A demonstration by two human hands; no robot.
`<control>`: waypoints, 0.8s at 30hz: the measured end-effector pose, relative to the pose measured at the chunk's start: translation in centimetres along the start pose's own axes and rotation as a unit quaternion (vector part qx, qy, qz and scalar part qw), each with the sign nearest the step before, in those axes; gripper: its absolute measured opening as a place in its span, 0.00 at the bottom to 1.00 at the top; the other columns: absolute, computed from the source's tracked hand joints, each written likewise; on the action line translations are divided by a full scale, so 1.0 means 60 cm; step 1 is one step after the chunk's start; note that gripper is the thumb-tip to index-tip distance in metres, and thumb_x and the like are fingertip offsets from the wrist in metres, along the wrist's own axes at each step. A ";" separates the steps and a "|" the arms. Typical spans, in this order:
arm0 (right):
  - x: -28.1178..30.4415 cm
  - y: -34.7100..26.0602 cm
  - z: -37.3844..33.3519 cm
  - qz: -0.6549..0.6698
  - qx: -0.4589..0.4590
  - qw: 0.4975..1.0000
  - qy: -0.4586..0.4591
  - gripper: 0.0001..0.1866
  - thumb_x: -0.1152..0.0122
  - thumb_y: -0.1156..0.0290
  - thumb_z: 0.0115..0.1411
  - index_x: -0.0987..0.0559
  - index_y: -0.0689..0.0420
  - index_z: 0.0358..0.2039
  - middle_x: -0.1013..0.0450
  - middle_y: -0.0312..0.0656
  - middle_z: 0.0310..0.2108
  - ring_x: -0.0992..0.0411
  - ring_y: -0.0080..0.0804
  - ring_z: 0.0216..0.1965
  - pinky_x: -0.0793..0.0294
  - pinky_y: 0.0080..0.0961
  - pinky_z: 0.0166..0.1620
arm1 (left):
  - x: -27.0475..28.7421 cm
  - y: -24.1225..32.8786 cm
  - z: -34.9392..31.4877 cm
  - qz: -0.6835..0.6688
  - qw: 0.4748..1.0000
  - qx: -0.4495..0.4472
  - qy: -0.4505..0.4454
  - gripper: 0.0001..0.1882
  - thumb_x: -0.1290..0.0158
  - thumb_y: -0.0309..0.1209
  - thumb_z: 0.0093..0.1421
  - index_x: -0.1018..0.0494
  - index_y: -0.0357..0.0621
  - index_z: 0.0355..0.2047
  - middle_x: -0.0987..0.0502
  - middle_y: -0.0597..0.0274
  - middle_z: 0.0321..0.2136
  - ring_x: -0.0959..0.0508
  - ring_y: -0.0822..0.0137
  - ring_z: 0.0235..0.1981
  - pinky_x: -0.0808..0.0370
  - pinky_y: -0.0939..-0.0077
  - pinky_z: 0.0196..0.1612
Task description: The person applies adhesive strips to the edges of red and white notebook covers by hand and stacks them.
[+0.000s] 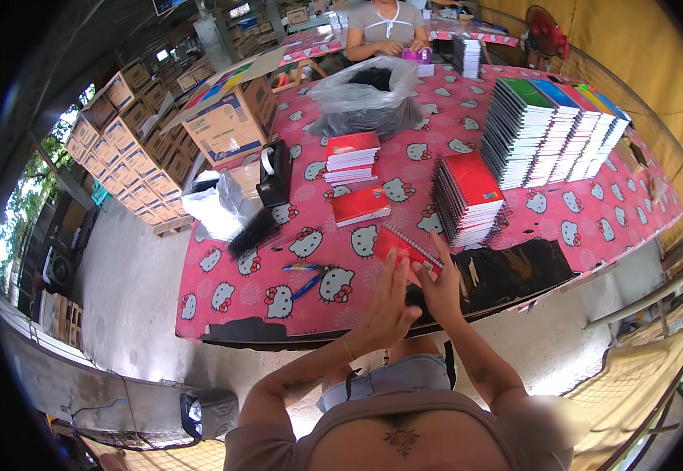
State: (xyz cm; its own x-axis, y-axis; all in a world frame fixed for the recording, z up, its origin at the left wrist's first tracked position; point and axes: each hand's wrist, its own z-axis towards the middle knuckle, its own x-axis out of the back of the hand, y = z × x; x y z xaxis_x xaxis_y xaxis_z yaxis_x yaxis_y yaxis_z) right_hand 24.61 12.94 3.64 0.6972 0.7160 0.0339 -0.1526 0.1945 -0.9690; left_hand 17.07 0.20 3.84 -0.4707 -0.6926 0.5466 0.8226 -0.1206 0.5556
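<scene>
A small red notebook (392, 242) with a white spiral along its far edge is tilted between my hands at the table's near side. My left hand (390, 302) presses its long, straight fingers against the notebook's near face. At the right end my right hand (439, 289) grips it, thumb and fingers around the edge. Just beyond lie a red-covered pad (361, 206) and a short stack of red-covered pads (352, 149). To the right stands a tall stack of red spiral notebooks (467, 196). Blue-handled pliers (307, 284) rest to the left.
Black wire strands (253, 232), a black box-shaped device (275, 174) and a plastic bag (219, 206) sit left. Farther off are a large plastic bag (369, 98), tall multicoloured notebook stacks (549, 129), a carton (231, 118) and a co-worker (388, 27). Dark torn patches (514, 271) mark the near edge.
</scene>
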 end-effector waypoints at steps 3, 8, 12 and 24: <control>-0.020 -0.001 -0.022 -0.067 0.129 0.987 -0.064 0.44 0.37 0.83 0.53 0.41 0.55 0.70 0.27 0.48 0.49 0.26 0.31 0.43 0.25 0.24 0.42 | -0.004 -0.021 -0.005 -0.276 0.938 0.209 -0.006 0.32 0.50 0.34 0.68 0.45 0.35 0.68 0.37 0.45 0.62 0.36 0.59 0.65 0.34 0.65 0.62; -0.013 -0.045 -0.020 -0.390 0.296 0.871 -0.029 0.33 0.30 0.71 0.53 0.27 0.52 0.61 0.36 0.49 0.57 0.33 0.43 0.55 0.32 0.39 0.55 | 0.022 -0.114 -0.032 -0.297 0.918 0.264 0.001 0.24 0.51 0.18 0.63 0.33 0.39 0.60 0.23 0.64 0.45 0.25 0.75 0.46 0.27 0.78 0.49; -0.014 0.007 0.032 -0.376 0.317 0.862 -0.120 0.16 0.36 0.72 0.56 0.19 0.51 0.46 0.25 0.40 0.42 0.24 0.39 0.40 0.30 0.38 0.47 | 0.006 -0.183 -0.049 -0.336 0.903 0.264 -0.048 0.20 0.49 0.20 0.64 0.32 0.38 0.57 0.22 0.65 0.43 0.24 0.76 0.43 0.27 0.78 0.46; -0.043 -0.008 0.039 -0.405 0.236 0.871 -0.148 0.12 0.38 0.68 0.59 0.19 0.50 0.44 0.22 0.39 0.35 0.22 0.45 0.35 0.22 0.39 0.39 | 0.171 -0.194 -0.081 0.353 0.929 0.108 -0.022 0.26 0.46 0.31 0.59 0.32 0.44 0.59 0.30 0.40 0.56 0.29 0.43 0.56 0.35 0.54 0.63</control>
State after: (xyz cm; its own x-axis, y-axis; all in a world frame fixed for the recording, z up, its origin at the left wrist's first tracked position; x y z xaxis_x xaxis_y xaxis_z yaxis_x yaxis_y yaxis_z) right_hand 21.24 12.54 4.60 0.5094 0.3446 0.7885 -0.0151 0.9198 -0.3922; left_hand 4.19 -8.97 -0.07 0.1446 -0.5148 0.8450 0.8507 0.5009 0.1596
